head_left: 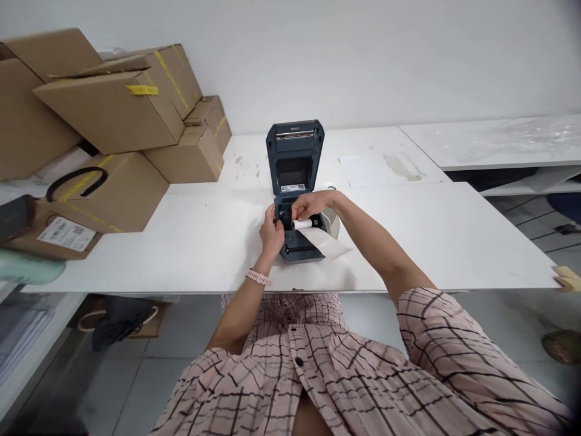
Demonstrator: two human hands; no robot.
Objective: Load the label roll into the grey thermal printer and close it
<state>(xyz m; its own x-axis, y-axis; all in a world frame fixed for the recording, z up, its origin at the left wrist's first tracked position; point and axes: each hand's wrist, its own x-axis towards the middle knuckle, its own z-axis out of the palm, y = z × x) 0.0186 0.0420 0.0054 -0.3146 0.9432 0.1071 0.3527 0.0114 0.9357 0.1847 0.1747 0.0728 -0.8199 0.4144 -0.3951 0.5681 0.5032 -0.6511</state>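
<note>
- Dark blue printer (305,250), lid (296,150) up; white roll (303,224), strip (325,243) toward four o'clock.
- Right fingers (299,209) pinch roll; left fingers (271,220) bent, holding printer.
- Counter (213,236) stretches toward three o'clock, edge at six.

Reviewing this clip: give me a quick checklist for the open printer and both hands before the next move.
1. Lid raised: ok, it stands open behind the base.
2. Left hand at the base: ok, at its left side.
3. Right hand at the paper roll: ok, though its grip is unclear.
4. Roll seated: cannot tell, the right hand hides part.
5. Loose strip inside the base: not ok, it extends past the right front edge.
</note>
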